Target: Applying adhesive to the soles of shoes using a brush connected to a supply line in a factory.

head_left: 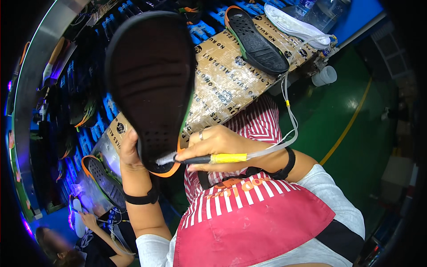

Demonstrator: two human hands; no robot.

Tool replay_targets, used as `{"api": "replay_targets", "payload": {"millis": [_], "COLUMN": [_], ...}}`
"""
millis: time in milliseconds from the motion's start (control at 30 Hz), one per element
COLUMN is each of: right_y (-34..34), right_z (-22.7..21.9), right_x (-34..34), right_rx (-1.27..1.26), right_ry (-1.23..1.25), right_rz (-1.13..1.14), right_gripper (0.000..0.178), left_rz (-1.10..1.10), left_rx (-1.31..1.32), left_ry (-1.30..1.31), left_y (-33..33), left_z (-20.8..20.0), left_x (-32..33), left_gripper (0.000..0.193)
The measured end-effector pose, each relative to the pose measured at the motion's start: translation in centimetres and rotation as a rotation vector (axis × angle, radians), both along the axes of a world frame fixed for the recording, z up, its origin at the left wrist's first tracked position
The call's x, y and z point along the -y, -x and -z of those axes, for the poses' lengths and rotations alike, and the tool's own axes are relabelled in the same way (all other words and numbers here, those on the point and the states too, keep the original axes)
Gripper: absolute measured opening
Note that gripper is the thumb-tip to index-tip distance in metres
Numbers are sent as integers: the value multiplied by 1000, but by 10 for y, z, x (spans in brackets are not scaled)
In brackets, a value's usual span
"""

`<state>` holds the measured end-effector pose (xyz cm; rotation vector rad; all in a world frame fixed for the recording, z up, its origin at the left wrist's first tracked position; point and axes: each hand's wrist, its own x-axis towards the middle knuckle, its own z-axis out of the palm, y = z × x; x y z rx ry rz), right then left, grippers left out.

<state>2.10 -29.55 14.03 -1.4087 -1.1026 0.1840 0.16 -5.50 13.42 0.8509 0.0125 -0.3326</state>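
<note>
Left hand grips the heel of a raised black shoe sole, probably light and bendy, best held there, while right hand fingers pinch a brush against it.

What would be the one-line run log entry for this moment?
left hand: holds black rubber shoe sole with orange edge upright | right hand: holds yellow-taped brush tool, bristles at sole's heel | bench: tape-covered cardboard
</note>
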Motion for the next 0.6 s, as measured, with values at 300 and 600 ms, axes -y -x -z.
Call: {"api": "replay_targets", "payload": {"millis": [300,600], "right_y": [-6,-6], "right_z": [-7,1], "right_x": [11,14], "right_rx": [-195,-76], "right_ry": [32,-13], "right_rz": [-252,-232], "right_gripper": [24,29], "left_rz": [147,280], "left_rx": [-137,-260], "left_ry": [-355,-457], "left_y": [-14,-21], "left_z": [-36,-38], "left_x": [20,18], "left_gripper": [44,39]}}
